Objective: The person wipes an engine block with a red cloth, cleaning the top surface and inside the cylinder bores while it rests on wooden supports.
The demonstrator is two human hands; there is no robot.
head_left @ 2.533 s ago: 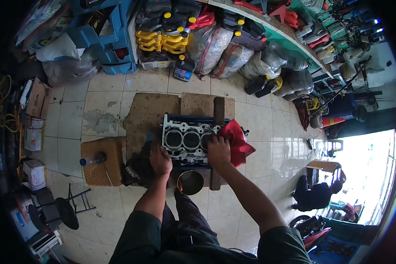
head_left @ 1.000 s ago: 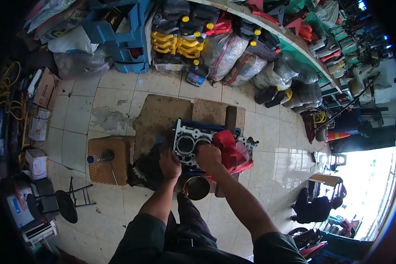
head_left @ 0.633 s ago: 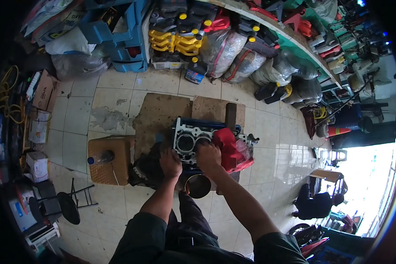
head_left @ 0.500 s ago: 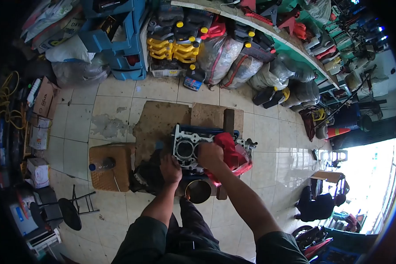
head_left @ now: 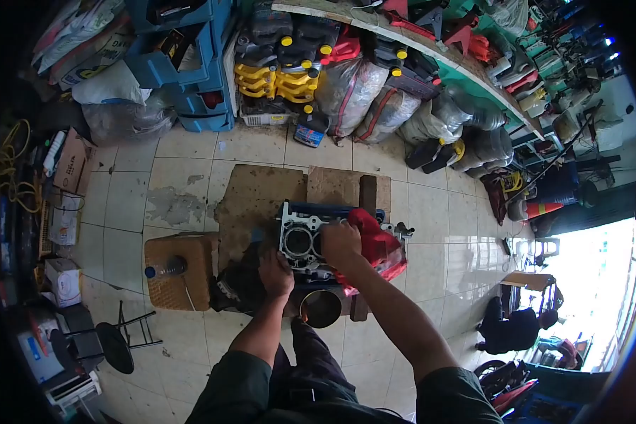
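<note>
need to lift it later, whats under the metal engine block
A blue frame on brown cardboard shows beneath the grey metal engine block. The hands and red cloth hide the rest.

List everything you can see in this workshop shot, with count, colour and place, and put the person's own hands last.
engine block: one, silver grey, on the cardboard at floor centre
red rag: one, red, on the block's right end
cardboard: several brown sheets, under the block
metal tin: one, round, just in front of the block
plastic bottle: one, clear with blue cap, lying on a brown mat left of the block
stool: one, black, lower left
oil jugs: several, yellow and black, by the far wall
traffic cone: one, orange and white, right
seated person: one, dark clothes, by the doorway
left hand: on the block's near left edge
right hand: pressing the rag onto the block
</note>
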